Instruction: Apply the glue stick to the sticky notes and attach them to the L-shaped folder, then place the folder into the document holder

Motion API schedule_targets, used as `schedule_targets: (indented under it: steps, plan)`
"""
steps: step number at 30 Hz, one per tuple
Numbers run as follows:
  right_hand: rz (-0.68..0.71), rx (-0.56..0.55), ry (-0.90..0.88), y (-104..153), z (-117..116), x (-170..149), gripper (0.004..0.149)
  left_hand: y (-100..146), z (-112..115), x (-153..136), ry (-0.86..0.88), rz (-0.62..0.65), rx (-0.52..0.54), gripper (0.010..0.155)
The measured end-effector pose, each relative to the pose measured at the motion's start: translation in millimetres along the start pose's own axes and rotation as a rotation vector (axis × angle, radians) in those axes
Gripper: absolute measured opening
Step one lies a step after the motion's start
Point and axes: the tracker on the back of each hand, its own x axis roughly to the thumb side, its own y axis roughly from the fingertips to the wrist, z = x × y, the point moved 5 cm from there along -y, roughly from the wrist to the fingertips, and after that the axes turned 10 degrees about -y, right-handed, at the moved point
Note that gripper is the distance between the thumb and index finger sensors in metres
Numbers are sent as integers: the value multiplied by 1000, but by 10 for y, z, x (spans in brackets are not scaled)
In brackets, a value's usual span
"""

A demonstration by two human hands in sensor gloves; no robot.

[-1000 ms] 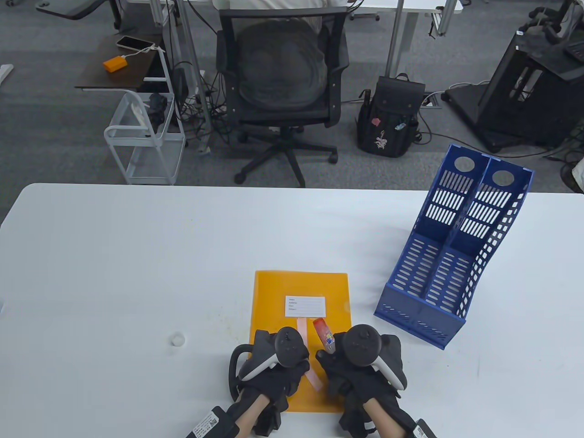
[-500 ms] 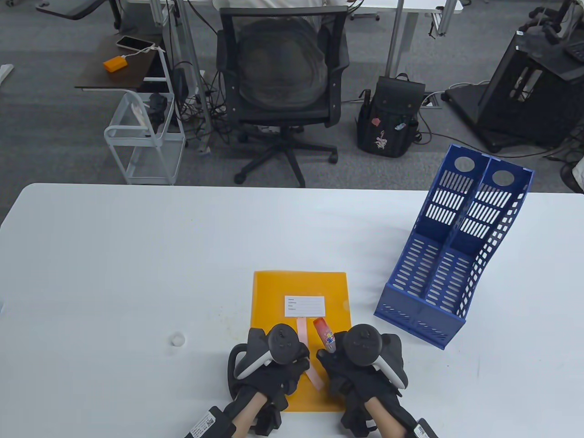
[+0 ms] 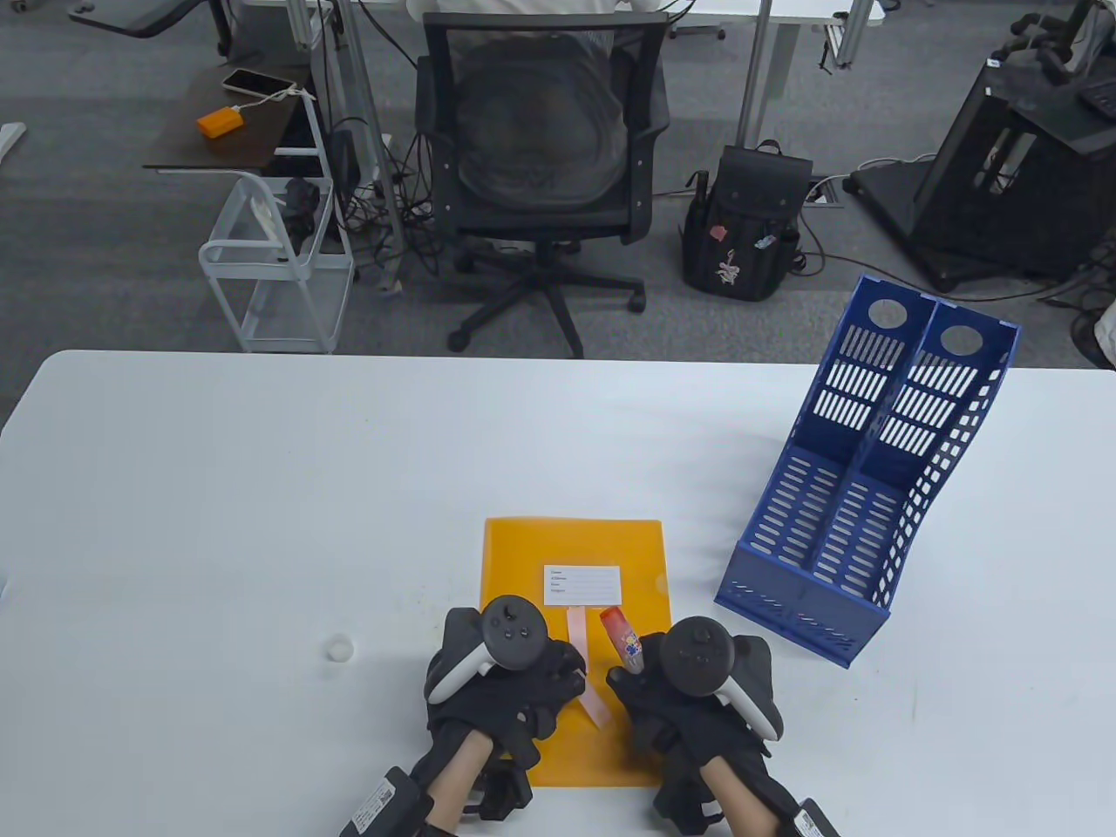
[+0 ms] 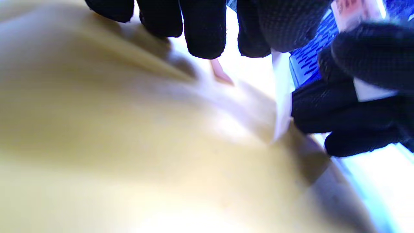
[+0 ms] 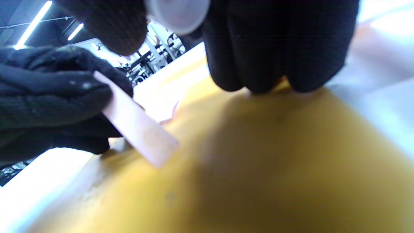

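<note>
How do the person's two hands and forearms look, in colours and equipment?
Left hand and right hand wear black knit gloves. Each back carries a dark round tracker with a white handle. Forearms are bare; black wrist modules bear white printed labels.

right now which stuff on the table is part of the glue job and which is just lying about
In the job:
- orange folder
- pink sticky note, held by the left hand
- glue stick, gripped by the right hand
- blue document holder

Lying about:
- small white cap
</note>
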Motion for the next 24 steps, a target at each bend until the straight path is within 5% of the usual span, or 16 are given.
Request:
schedule_targets:
  steps: [5,14,18,24]
  plan:
    - [1,2,-16,-2,10,-16,61,71,-187,-7,46,17,55,39]
    - [1,8,-31,0,21,-35,61,164,-645,289,-344,-70,356,41]
    - [1,9,-36,3,26,-44,61,38,-644,372,-546,-165,379,42]
    - [-5,22,-53,-1,34,-62,61,-147,-551,390,-590,-221,402,41]
